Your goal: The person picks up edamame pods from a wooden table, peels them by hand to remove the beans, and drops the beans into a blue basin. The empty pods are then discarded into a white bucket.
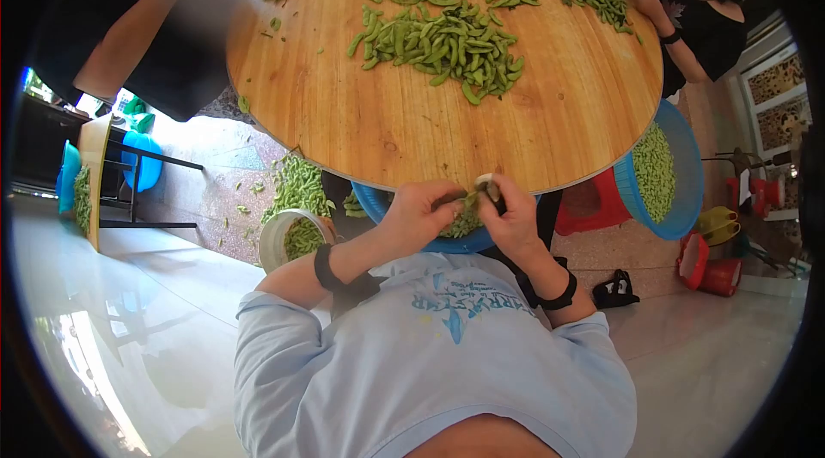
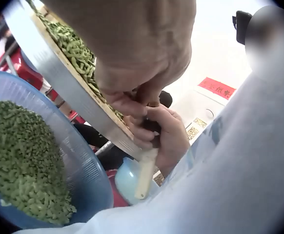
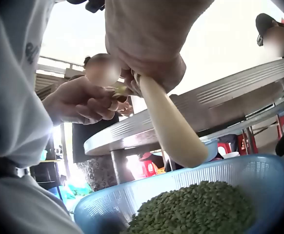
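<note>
Over the table's near edge, my left hand (image 1: pixel 417 219) pinches a green pod (image 3: pixel 121 91) between thumb and fingers. Close against it, my right hand (image 1: pixel 516 222) grips a tool with a thick pale handle (image 3: pixel 173 124); the handle (image 2: pixel 146 175) points down out of the fist, and the tool's working end is hidden by the fingers. Below both hands sits a blue basket (image 3: pixel 273 180) holding many shelled green beans (image 3: pixel 195 209). A heap of whole pods (image 1: pixel 447 44) lies on the round wooden table (image 1: pixel 412 131).
Another blue basket (image 1: pixel 687 166) of beans stands right of the table beside a red stool (image 1: pixel 593 204). At the left are a white bucket (image 1: pixel 273 243) and pods on the floor (image 1: pixel 296 187). One person stands at the left; another's hands are at the table's right edge.
</note>
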Tool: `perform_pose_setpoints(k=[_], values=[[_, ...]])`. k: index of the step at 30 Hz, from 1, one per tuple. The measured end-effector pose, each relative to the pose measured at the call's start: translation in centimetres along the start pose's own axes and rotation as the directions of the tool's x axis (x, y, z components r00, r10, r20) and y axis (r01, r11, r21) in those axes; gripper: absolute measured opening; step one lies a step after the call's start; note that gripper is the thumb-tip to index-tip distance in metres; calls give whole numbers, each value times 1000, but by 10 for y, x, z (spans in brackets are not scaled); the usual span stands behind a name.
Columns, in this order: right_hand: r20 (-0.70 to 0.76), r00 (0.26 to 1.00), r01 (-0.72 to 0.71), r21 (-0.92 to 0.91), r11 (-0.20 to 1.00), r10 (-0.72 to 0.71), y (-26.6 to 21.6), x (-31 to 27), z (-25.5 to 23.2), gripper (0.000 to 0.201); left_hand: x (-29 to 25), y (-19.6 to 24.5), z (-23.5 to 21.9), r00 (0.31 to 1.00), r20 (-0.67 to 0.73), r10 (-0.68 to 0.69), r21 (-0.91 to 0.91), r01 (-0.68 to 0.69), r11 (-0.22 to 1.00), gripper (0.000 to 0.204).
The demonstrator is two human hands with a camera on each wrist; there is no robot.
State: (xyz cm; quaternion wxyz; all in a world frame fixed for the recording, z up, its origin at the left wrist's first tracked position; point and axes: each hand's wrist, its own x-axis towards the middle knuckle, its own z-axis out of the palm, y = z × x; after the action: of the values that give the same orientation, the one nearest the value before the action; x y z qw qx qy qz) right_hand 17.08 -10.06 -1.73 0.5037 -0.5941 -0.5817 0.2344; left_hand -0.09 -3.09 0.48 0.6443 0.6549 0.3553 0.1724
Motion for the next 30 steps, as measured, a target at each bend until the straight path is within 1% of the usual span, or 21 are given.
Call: perform_pose_setpoints(k=[1, 3, 4, 6, 8, 10, 12, 14, 16, 17, 18, 19, 20, 21, 22, 23, 25, 26, 27, 29, 30], values=[[-51, 999, 6, 10, 1000, -6, -1, 2, -1, 16, 0, -2, -1, 1000, -2, 1, -1, -1, 1000, 19], [8, 999, 44, -4, 999, -44, -12, 3, -3, 14, 0, -8, -4, 995, -97, 7, -144, -21, 989, 24], [61, 995, 73, -15, 997, -72, -16, 1, -3, 13, -1, -10, -3, 995, -96, 5, -143, -19, 989, 24], [65, 993, 102, 1, 995, -102, -12, -1, 3, 13, -3, -12, 1, 971, -151, 185, -11, -189, 982, 29], [75, 988, 136, 22, 990, -138, -12, 0, 3, 12, -6, -5, 3, 976, -138, 169, -58, -178, 982, 26], [161, 987, -2, 151, 989, -23, -15, 0, -1, 12, -8, -2, 2, 981, -123, 147, -104, -161, 982, 24], [174, 985, -50, 193, 980, 16, -10, -2, 0, 12, -5, -4, 1, 982, -63, 180, -147, -187, 971, 24], [187, 981, -96, 237, 967, 52, -8, -1, 0, 13, -8, -6, 0, 977, -58, 204, -119, -209, 970, 24], [301, 930, -320, 386, 865, 210, -8, -1, -1, 13, -14, -7, -3, 974, -47, 224, -90, -227, 970, 24], [296, 932, -316, 389, 865, 207, -8, 0, 0, 13, -17, -6, -6, 983, -37, 181, -62, -183, 981, 22], [314, 944, -194, 279, 941, 102, -6, 0, 0, 13, -21, -4, -11, 990, -31, 139, -33, -140, 990, 21], [342, 940, -60, 166, 984, -1, -5, 0, 1, 13, -27, 0, -22, 971, -1, 241, 251, -233, 939, 20], [332, 939, 48, 133, 990, -91, -9, 1, 0, 18, -36, 5, -37, 942, 57, 330, 509, -312, 802, 19], [328, 940, 53, 132, 990, -94, -8, 0, -1, 18, -46, 8, -54, 978, 109, 177, 701, -201, 684, 19], [331, 930, 125, 125, 984, -161, -6, -1, -2, 22, -54, 11, -68, 993, 116, 11, 855, -106, 508, 19], [334, 914, 198, 122, 973, -228, -4, -1, -1, 25, -56, 14, -77, 993, 114, 12, 859, -104, 502, 19], [369, 903, 200, 96, 975, -222, 1, -4, 0, 30, -59, 19, -88, 990, 8, 137, 954, -49, 295, 18], [332, 913, 216, 102, 971, -238, 4, -3, 2, 29, -48, 23, -89, 986, 5, 169, 926, -69, 372, 14], [293, 922, 232, 103, 967, -253, 5, -3, 3, 28, -33, 29, -88, 985, 7, 171, 928, -70, 366, 14], [314, 922, 211, 89, 973, -228, 6, 0, -1, 27, 5, 39, -81, 927, 84, 366, 815, -275, 509, 13], [343, 918, 187, 74, 980, -201, 5, 0, -5, 26, 30, 38, -78, 904, 71, 422, 819, -294, 492, 14]])
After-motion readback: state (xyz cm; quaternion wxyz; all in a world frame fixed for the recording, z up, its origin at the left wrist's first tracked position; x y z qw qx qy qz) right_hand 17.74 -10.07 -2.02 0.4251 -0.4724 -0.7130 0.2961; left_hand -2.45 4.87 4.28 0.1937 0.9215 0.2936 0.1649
